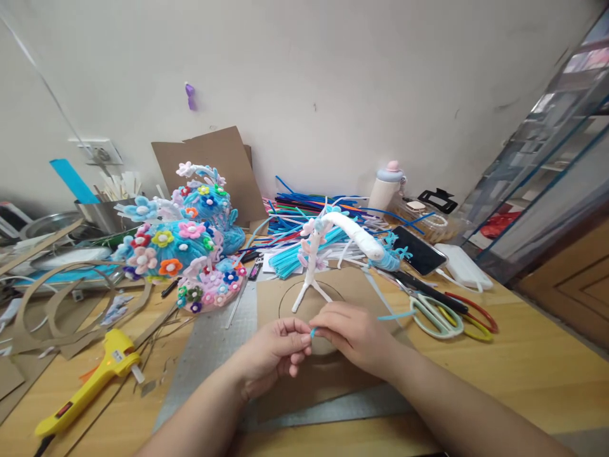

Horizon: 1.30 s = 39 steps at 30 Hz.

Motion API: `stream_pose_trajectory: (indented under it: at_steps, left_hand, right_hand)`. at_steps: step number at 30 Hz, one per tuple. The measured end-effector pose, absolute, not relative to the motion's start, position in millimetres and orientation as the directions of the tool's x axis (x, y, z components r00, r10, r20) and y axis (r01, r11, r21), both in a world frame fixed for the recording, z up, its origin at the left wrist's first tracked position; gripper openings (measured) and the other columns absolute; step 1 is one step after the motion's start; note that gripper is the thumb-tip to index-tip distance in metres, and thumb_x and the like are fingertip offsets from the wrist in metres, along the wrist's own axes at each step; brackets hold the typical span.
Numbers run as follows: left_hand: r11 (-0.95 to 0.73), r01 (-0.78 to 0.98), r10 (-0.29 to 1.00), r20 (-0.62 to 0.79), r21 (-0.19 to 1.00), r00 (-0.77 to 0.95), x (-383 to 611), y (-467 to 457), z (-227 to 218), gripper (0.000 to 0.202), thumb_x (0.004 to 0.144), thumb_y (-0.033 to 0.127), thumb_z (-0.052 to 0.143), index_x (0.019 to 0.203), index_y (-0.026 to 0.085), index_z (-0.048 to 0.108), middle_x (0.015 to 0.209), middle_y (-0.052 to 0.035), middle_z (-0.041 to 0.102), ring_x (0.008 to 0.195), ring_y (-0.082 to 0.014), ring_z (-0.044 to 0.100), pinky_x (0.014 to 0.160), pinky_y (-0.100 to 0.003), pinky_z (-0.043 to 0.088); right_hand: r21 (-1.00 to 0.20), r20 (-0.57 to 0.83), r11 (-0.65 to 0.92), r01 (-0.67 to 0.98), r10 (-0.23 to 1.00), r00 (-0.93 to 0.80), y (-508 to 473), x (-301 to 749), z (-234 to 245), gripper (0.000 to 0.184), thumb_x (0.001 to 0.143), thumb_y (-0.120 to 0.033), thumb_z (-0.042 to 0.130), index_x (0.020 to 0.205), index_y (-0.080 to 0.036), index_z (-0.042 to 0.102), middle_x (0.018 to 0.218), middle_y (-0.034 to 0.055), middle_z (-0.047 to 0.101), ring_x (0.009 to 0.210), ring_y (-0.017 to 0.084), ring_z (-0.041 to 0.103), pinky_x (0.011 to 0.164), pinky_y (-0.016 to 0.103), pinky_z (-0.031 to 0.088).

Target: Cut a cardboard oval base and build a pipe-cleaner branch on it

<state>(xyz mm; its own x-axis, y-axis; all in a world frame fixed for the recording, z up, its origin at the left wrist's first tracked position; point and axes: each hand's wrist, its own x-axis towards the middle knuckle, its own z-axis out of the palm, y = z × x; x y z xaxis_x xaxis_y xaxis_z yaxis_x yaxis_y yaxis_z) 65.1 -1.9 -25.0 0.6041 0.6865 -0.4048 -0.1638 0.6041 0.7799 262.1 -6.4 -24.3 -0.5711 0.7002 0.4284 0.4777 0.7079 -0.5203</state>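
Observation:
Between the fingertips of my left hand [280, 349] and my right hand [356, 333], a light blue pipe cleaner [313, 332] is pinched. Only its bent end shows there, and a blue length [397, 316] sticks out to the right behind my right hand; whether they are one piece is hidden. Just beyond my hands stands a white wrapped, curved stem [349, 227] with splayed feet, small pink and blue flowers, and a blue fuzzy tip. It rests on a cardboard sheet [273, 387] marked with a drawn circle.
Fuzzy flower-covered decorations [176, 247] stand at left, near a yellow glue gun [102, 374] and cardboard rings [28, 311]. A pile of pipe cleaners [304, 216] lies behind. Scissors [438, 315], a phone [419, 249], a white power bank [464, 266] and a bottle [386, 187] are at right.

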Motion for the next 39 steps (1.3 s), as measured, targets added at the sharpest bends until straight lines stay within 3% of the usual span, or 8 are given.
stream_pose_trajectory:
  at_steps: [6, 12, 17, 21, 26, 32, 39]
  left_hand:
    - [0.543, -0.112, 0.695, -0.371, 0.832, 0.616, 67, -6, -30, 0.035, 0.066, 0.040, 0.078, 0.073, 0.013, 0.056, 0.061, 0.0028, 0.056, 0.045, -0.0035, 0.042, 0.038, -0.014, 0.036]
    - [0.195, -0.079, 0.880, -0.139, 0.978, 0.454, 74, -9, -36, 0.034, 0.069, 0.043, 0.074, 0.073, 0.015, 0.056, 0.054, 0.0058, 0.051, 0.045, -0.0059, 0.043, 0.042, -0.018, 0.038]
    - [-0.041, 0.033, 0.941, 0.027, 0.999, 0.338, 74, -12, -36, 0.024, 0.073, 0.035, 0.071, 0.085, 0.015, 0.066, 0.070, -0.0010, 0.061, 0.059, -0.0113, 0.053, 0.054, -0.022, 0.043]
    - [-0.186, 0.111, 0.946, 0.147, 0.976, 0.290, 72, -13, -38, 0.017, 0.073, 0.032, 0.071, 0.078, 0.016, 0.069, 0.073, -0.0046, 0.066, 0.067, -0.0163, 0.058, 0.062, -0.027, 0.045]
    - [-0.135, 0.080, 0.964, 0.112, 0.988, 0.240, 73, -13, -36, 0.013, 0.067, 0.027, 0.075, 0.067, 0.016, 0.067, 0.067, -0.0029, 0.065, 0.063, -0.0153, 0.058, 0.059, -0.025, 0.045]
    - [0.021, 0.001, 0.968, -0.021, 1.000, 0.252, 76, -12, -32, 0.015, 0.064, 0.026, 0.076, 0.070, 0.014, 0.070, 0.060, -0.0012, 0.065, 0.054, -0.0117, 0.055, 0.053, -0.022, 0.044]
    - [0.029, -0.101, 0.976, -0.006, 0.995, 0.218, 75, -11, -31, 0.012, 0.064, 0.024, 0.075, 0.066, 0.015, 0.068, 0.058, -0.0001, 0.064, 0.050, -0.0118, 0.057, 0.051, -0.023, 0.048]
  right_hand:
    - [-0.534, 0.450, 0.688, 0.491, 0.723, -0.524, -11, 261, -25, 0.014, 0.091, -0.025, 0.049, 0.090, -0.019, 0.061, 0.079, 0.0034, 0.063, 0.074, 0.014, 0.056, 0.067, 0.026, 0.040]
    - [-0.601, 0.435, 0.600, 0.528, 0.800, -0.413, -19, 253, -27, 0.016, 0.089, -0.025, 0.049, 0.080, -0.020, 0.060, 0.068, 0.0000, 0.060, 0.062, 0.011, 0.053, 0.059, 0.024, 0.036]
    - [-0.700, 0.398, 0.506, 0.504, 0.862, -0.314, -22, 247, -33, 0.014, 0.088, -0.026, 0.050, 0.080, -0.020, 0.060, 0.067, -0.0009, 0.061, 0.061, 0.011, 0.055, 0.058, 0.023, 0.037]
    - [-0.763, 0.339, 0.431, 0.481, 0.901, -0.270, -26, 244, -35, 0.017, 0.088, -0.031, 0.051, 0.078, -0.020, 0.059, 0.066, -0.0012, 0.062, 0.059, 0.011, 0.055, 0.054, 0.022, 0.037]
    - [-0.782, 0.311, 0.414, 0.466, 0.907, -0.282, -28, 243, -35, 0.022, 0.088, -0.035, 0.051, 0.074, -0.019, 0.058, 0.064, -0.0012, 0.060, 0.057, 0.011, 0.054, 0.053, 0.022, 0.037]
    - [-0.779, 0.344, 0.444, 0.443, 0.893, -0.289, -27, 243, -33, 0.016, 0.089, -0.031, 0.051, 0.080, -0.020, 0.059, 0.070, -0.0005, 0.062, 0.064, 0.011, 0.057, 0.059, 0.023, 0.039]
    - [-0.834, 0.315, 0.427, 0.349, 0.888, -0.335, -28, 244, -26, 0.013, 0.089, -0.023, 0.047, 0.089, -0.019, 0.060, 0.076, 0.0013, 0.063, 0.067, 0.012, 0.057, 0.060, 0.023, 0.042]
